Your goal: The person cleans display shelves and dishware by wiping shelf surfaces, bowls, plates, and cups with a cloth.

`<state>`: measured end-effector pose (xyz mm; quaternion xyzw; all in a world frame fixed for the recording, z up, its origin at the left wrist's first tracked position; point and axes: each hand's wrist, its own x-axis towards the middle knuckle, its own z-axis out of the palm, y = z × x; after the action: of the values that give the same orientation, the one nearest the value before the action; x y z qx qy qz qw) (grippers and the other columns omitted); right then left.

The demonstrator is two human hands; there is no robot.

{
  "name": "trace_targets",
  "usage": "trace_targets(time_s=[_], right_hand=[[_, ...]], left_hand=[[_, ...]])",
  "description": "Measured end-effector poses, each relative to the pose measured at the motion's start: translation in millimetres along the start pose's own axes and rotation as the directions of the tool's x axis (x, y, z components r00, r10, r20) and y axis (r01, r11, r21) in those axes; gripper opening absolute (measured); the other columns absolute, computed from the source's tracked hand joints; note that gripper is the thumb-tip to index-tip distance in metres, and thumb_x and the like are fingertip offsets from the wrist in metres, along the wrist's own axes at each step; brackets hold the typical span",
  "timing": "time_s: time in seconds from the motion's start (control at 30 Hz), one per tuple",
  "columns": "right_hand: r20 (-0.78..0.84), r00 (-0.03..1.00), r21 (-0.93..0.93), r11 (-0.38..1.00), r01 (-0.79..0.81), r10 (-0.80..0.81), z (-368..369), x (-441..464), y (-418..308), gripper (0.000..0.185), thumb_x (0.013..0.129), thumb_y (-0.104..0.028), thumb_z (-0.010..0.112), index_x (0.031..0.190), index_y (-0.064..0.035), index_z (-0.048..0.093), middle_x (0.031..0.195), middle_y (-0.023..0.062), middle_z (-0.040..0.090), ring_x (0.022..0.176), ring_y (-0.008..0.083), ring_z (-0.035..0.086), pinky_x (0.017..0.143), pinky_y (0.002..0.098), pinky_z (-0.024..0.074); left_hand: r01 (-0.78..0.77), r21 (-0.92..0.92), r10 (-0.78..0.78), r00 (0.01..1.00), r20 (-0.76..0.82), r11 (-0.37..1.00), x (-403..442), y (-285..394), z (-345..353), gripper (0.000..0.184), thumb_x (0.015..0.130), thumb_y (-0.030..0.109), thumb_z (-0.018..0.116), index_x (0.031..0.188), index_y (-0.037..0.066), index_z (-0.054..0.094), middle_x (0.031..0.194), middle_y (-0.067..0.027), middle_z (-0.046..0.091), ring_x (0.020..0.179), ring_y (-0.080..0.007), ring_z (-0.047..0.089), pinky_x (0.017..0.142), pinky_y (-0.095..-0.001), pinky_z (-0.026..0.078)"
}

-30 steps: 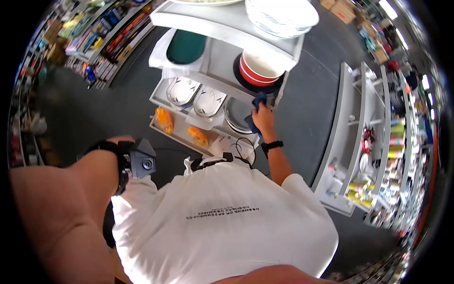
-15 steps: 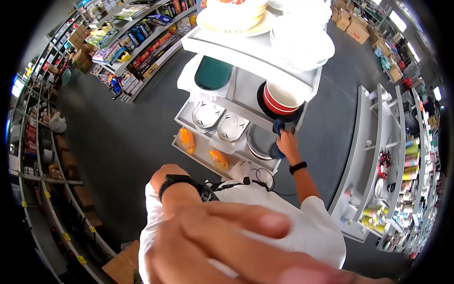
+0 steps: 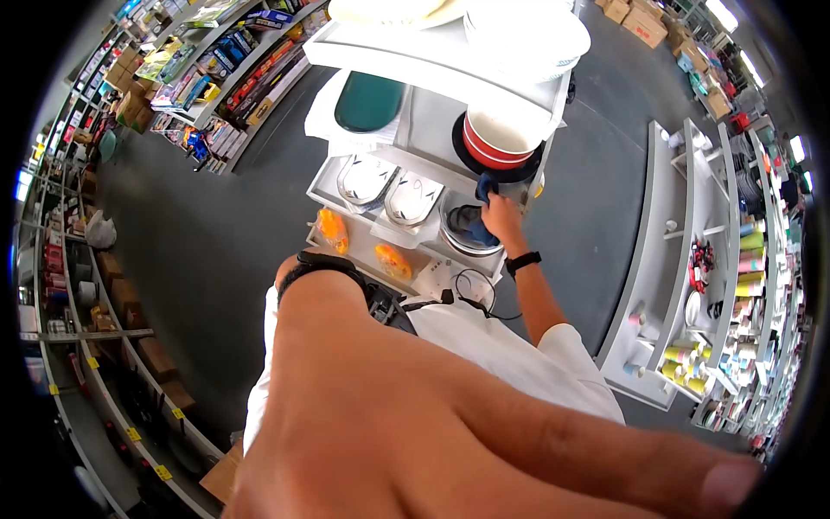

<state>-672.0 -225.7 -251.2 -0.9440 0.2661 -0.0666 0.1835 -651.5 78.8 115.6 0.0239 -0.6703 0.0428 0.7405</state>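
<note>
My right hand (image 3: 501, 216) is closed around a dark blue cloth (image 3: 487, 188). Part of the cloth hangs below the fingers, over a stack of round dishes (image 3: 471, 248) at the right end of a lower shelf. Close to the camera, my left hand (image 3: 406, 432) fills the bottom of the view. One finger stretches out to the right; the others run beyond the lower edge, and nothing shows in the hand. Left of the stack lie two oval patterned trays (image 3: 367, 180). Above my right hand, red and white bowls (image 3: 500, 143) sit on a dark plate.
A dark green tray (image 3: 369, 102) lies on the middle shelf. White bowls (image 3: 527, 39) stand on the top shelf (image 3: 424, 67). Wrapped orange items (image 3: 331, 230) rest on the lowest level. Stocked shelving (image 3: 233, 78) stands behind left, and grey racks (image 3: 635, 285) stand at right.
My left hand has come closer to the camera and covers more of the lower view. The view has shifted slightly, while my right hand stays by the dishes with the cloth.
</note>
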Motion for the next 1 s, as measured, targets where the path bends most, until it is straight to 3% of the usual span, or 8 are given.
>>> trace_targets(time_s=[0.13, 0.43, 0.57, 0.6, 0.67, 0.8, 0.93, 1.0], right_hand=[[-0.025, 0.988, -0.017, 0.988, -0.151, 0.150, -20.5, -12.4, 35.4, 0.028, 0.084, -0.022, 0.065, 0.107, -0.0066, 0.071, 0.093, 0.0251, 0.070, 0.090, 0.0430, 0.068, 0.079, 0.0513, 0.0547], [0.021, 0.992, -0.062, 0.991, -0.121, 0.123, -9.4, -2.5, -11.6, 0.026, 0.082, -0.021, 0.065, 0.092, 0.0031, 0.068, 0.091, 0.0287, 0.069, 0.088, 0.0448, 0.067, 0.080, 0.0525, 0.0541], [0.133, 0.987, 0.078, 0.992, -0.101, 0.090, 13.7, 6.5, -55.4, 0.032, 0.087, -0.027, 0.062, 0.098, 0.0034, 0.065, 0.093, 0.0287, 0.069, 0.090, 0.0460, 0.067, 0.082, 0.0534, 0.0539], [0.144, 0.987, 0.142, 0.986, -0.086, 0.065, 22.5, 11.6, -60.3, 0.031, 0.088, -0.026, 0.060, 0.098, 0.0036, 0.064, 0.095, 0.0299, 0.068, 0.092, 0.0474, 0.066, 0.083, 0.0541, 0.0534], [0.031, 0.999, 0.287, 0.957, -0.041, 0.034, 57.0, 26.1, -57.5, 0.033, 0.087, -0.028, 0.063, 0.097, 0.0034, 0.063, 0.097, 0.0308, 0.067, 0.094, 0.0485, 0.064, 0.083, 0.0528, 0.0526], [0.059, 0.998, 0.666, 0.744, -0.049, 0.013, 68.7, 37.1, -52.8, 0.046, 0.084, -0.036, 0.072, 0.100, 0.0052, 0.059, 0.094, 0.0265, 0.068, 0.089, 0.0392, 0.066, 0.080, 0.0441, 0.0505], [0.087, 0.994, 0.874, 0.473, -0.111, 0.072, 51.6, 15.7, -63.1, 0.044, 0.088, -0.031, 0.072, 0.108, 0.0064, 0.060, 0.102, 0.0170, 0.067, 0.092, 0.0231, 0.063, 0.083, 0.0360, 0.0492], [0.019, 1.000, 0.951, 0.308, -0.014, -0.013, 32.7, -2.9, -69.1, 0.045, 0.087, -0.031, 0.075, 0.111, 0.0041, 0.061, 0.103, 0.0182, 0.067, 0.091, 0.0234, 0.063, 0.085, 0.0361, 0.0495]], left_hand=[[0.030, -0.019, -0.030, 1.000, -0.007, 0.999, -2.8, 2.5, 3.9, 0.036, 0.096, 0.034, 0.055, 0.097, 0.000, 0.068, 0.084, -0.0100, 0.068, 0.077, -0.0246, 0.066, 0.072, -0.0405, 0.053], [0.058, -0.162, -0.066, 0.997, -0.047, 0.985, -22.5, 32.3, -2.9, 0.035, 0.097, 0.032, 0.056, 0.095, 0.000, 0.070, 0.080, -0.0104, 0.069, 0.075, -0.0251, 0.067, 0.070, -0.0395, 0.054], [0.282, -0.205, -0.301, 0.951, -0.067, 0.937, -39.0, 44.2, -33.0, 0.035, 0.097, 0.031, 0.056, 0.094, -0.001, 0.071, 0.078, -0.0106, 0.069, 0.074, -0.0252, 0.067, 0.069, -0.0391, 0.054], [0.437, -0.111, -0.448, 0.888, -0.108, 0.893, -46.1, 38.6, -48.1, 0.034, 0.097, 0.030, 0.056, 0.094, -0.001, 0.071, 0.078, -0.0107, 0.069, 0.074, -0.0253, 0.067, 0.069, -0.0390, 0.054], [0.838, 0.161, -0.813, 0.546, -0.202, 0.522, -87.9, 5.9, -88.7, 0.045, 0.099, 0.035, 0.053, 0.119, -0.005, 0.061, 0.095, -0.0130, 0.068, 0.088, -0.0260, 0.066, 0.085, -0.0379, 0.052], [0.920, 0.183, -0.917, -0.290, -0.275, -0.346, -299.7, -52.0, -155.4, 0.058, 0.095, 0.034, 0.067, 0.137, 0.003, 0.044, 0.107, -0.0129, 0.065, 0.099, -0.0208, 0.065, 0.089, -0.0344, 0.050], [0.838, 0.228, -0.840, -0.394, -0.373, -0.495, -373.1, -73.4, -144.3, 0.086, 0.083, 0.029, 0.080, 0.150, 0.010, 0.029, 0.119, -0.0176, 0.065, 0.100, -0.0243, 0.066, 0.087, -0.0342, 0.051], [0.917, 0.355, -0.941, -0.058, -0.334, -0.182, -458.5, -99.6, -171.6, 0.084, 0.086, 0.021, 0.076, 0.152, 0.018, 0.025, 0.125, -0.0145, 0.064, 0.109, -0.0246, 0.064, 0.093, -0.0372, 0.050]])
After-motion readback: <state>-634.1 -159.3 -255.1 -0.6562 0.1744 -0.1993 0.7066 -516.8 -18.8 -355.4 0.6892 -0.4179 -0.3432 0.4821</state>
